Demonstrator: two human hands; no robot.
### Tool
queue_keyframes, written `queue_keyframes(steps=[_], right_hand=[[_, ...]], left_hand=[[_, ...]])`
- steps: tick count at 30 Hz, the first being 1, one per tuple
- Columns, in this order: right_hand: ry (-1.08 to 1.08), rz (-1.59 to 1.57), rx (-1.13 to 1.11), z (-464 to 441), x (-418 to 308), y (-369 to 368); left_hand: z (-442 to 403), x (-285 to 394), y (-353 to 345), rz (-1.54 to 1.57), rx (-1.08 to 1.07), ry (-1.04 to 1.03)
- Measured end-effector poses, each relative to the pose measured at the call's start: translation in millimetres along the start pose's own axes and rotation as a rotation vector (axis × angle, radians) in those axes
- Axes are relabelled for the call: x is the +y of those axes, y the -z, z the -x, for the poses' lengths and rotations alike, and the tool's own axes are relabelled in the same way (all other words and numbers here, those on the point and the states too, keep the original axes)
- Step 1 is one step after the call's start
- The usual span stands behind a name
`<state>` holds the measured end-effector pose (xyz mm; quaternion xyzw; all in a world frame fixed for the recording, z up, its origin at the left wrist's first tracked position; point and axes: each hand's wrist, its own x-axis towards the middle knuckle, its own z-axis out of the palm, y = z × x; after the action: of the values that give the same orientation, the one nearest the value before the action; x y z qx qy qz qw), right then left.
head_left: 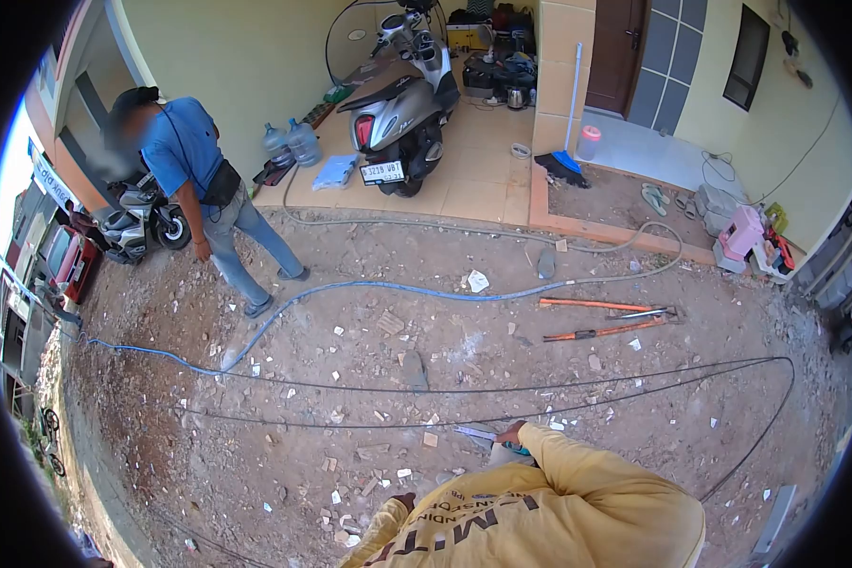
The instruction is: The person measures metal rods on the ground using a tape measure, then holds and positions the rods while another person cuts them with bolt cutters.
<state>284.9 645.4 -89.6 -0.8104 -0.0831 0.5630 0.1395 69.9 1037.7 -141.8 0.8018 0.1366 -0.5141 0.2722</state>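
Note:
My right hand (511, 434), at the end of a yellow sleeve, is closed on a flat-bladed tool (475, 433) with a pale metal blade. A bit of teal, perhaps its handle, shows below the hand. The exact kind of tool is too small to tell. Low in the view, my left hand (404, 500) shows only in part beside my yellow shirt (502, 521), and its fingers are not clear. Just beyond my hands, a black cable (350, 425) runs in a long loop across the dirt ground.
Orange-handled bolt cutters (601, 320) lie ahead to the right. A blue hose (398, 286) curves past them. At left stands a person in a blue shirt (185, 142). A scooter (398, 118) stands on the tiled porch. Tile shards and stones litter the dirt (464, 350).

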Motion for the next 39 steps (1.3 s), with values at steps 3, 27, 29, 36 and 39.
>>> queue_keyframes(steps=[3, 27, 29, 36, 39], right_hand=[[-0.027, -0.008, 0.006, 11.2, -2.4, 4.6], [-0.029, -0.018, -0.014, 10.5, -0.3, 7.0], [-0.062, -0.057, 0.026, 12.7, -3.7, 7.7], [-0.056, -0.033, 0.114, 19.5, -12.4, 9.8], [-0.052, -0.045, 0.063, 13.0, -9.1, 10.5]], left_hand=[[-1.5, -2.8, -2.4, -0.146, 0.026, -0.094], [41.2, 28.5, 21.3, 0.301, -0.062, 0.110], [53.3, 43.7, 21.6, 0.568, 0.028, 0.290], [31.3, 18.8, 4.8, 0.631, 0.005, 0.232], [19.4, 13.2, -6.5, 0.634, 0.031, 0.264]])
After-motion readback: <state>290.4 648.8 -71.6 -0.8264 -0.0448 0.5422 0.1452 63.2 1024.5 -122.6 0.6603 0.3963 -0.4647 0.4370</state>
